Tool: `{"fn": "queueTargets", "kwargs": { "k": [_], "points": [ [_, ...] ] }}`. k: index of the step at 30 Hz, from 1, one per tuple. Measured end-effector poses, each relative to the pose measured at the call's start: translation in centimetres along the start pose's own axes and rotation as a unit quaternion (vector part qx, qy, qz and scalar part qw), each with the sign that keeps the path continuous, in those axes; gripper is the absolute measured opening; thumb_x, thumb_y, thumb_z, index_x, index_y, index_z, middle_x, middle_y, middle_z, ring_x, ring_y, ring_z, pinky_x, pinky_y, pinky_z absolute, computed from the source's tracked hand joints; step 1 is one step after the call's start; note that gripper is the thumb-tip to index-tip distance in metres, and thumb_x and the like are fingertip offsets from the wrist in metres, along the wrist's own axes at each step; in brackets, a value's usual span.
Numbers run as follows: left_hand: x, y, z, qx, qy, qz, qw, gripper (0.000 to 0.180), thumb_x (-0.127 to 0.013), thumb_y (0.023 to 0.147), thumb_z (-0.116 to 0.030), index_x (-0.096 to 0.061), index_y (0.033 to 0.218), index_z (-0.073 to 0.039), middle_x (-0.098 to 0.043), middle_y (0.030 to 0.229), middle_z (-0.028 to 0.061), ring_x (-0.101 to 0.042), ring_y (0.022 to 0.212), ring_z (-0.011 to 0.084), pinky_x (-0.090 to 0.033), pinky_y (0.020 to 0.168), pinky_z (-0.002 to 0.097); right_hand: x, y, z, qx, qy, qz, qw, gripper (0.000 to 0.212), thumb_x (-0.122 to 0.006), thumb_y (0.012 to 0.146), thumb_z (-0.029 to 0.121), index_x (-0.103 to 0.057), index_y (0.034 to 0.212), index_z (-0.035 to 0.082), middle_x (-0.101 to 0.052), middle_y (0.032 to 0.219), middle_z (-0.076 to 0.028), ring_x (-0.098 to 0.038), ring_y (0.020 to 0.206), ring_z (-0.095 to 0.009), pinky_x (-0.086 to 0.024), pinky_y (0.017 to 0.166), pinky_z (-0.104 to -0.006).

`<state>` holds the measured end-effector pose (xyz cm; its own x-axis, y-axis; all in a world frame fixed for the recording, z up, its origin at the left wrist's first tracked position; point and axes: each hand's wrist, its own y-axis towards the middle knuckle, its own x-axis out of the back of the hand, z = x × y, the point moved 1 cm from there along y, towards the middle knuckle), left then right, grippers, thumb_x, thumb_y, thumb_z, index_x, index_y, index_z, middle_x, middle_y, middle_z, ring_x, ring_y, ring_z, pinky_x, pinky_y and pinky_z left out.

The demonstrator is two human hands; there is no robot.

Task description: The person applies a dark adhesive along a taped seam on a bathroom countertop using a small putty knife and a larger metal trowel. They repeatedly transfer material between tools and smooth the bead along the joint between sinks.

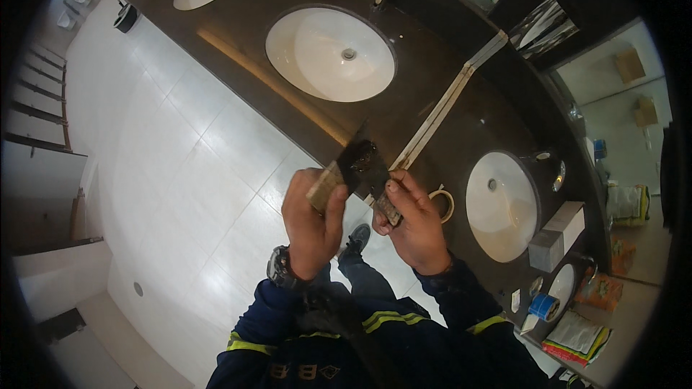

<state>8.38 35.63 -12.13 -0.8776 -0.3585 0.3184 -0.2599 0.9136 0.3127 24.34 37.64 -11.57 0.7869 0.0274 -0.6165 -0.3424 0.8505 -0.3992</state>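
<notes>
— Where, and held how?

— At the near end of the taped strip (441,106), above the counter's (432,50) edge. Left hand (310,212) closed around the pale handle of the left scraper (326,189); right hand (417,217) pinching the right scraper (388,209) between thumb and fingers. Dark paste (362,157) on the blades; blades touching or just apart, cannot tell.

— What could go wrong?

— Possibly paste dropping onto counter or floor (180,151), from too steep a tilt or too big a lump. Perhaps also a nicked finger, from one blade skidding off the other.

— And the containers?

— Left of the strip, a large sink (303,43) with a round drain (349,54) inside. Right of the strip, past a tape roll (451,205), a second sink (504,216), likewise with a drain. Farther right of the strip, a grey box (556,236), a blue tin (544,307) and a plastic bag (577,335); contents impossible to make out.
</notes>
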Motion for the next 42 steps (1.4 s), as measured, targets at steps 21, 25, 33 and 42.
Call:
{"fn": "queueTargets", "kwargs": {
  "k": [21,25,33,42],
  "points": [
    [-0.1,1.0,-0.6,0.343,-0.516,0.01,0.785,0.036,-0.047,0.101,-0.029,-0.05,0.127,-0.005,-0.064,0.111,0.0076,-0.063,0.095,0.0181,-0.051,0.078,0.0339,1.2,0.3,4.6,0.341,-0.57,0.137,0.735,0.038,-0.053,0.092,0.002,-0.057,0.129,0.0,-0.059,0.126,-0.022,-0.059,0.115,-0.03,-0.046,0.095,-0.0368],
    [0.2,0.4,-0.3,0.34,-0.528,0.033,0.777,0.035,-0.052,0.099,-0.022,-0.049,0.129,-0.004,-0.063,0.116,0.0073,-0.063,0.101,0.019,-0.051,0.086,0.0344,1.3,0.5,6.3,0.262,-0.595,0.165,0.741,0.037,-0.054,0.092,0.004,-0.059,0.129,0.005,-0.056,0.13,-0.019,-0.057,0.116,-0.032,-0.045,0.097,-0.038],
    [1.9,0.7,-1.4,0.344,-0.461,0.046,0.816,0.035,-0.059,0.097,-0.02,-0.052,0.125,0.001,-0.065,0.112,0.0069,-0.064,0.1,0.0151,-0.05,0.089,0.0289,3.6,0.9,10.1,0.283,-0.77,0.082,0.566,0.045,-0.062,0.084,0.0,-0.065,0.124,0.021,-0.054,0.126,-0.016,-0.055,0.111,-0.033,-0.047,0.091,-0.0389],
    [1.7,1.2,-0.4,0.34,-0.407,0.074,0.845,0.03,-0.065,0.092,-0.021,-0.06,0.113,0.001,-0.067,0.102,0.0051,-0.064,0.089,0.0107,-0.05,0.079,0.0238,-2.3,-0.1,13.3,0.331,-0.835,0.175,0.403,0.05,-0.069,0.074,0.001,-0.067,0.118,0.026,-0.057,0.122,-0.013,-0.056,0.106,-0.03,-0.049,0.086,-0.0386]
  ]
}}
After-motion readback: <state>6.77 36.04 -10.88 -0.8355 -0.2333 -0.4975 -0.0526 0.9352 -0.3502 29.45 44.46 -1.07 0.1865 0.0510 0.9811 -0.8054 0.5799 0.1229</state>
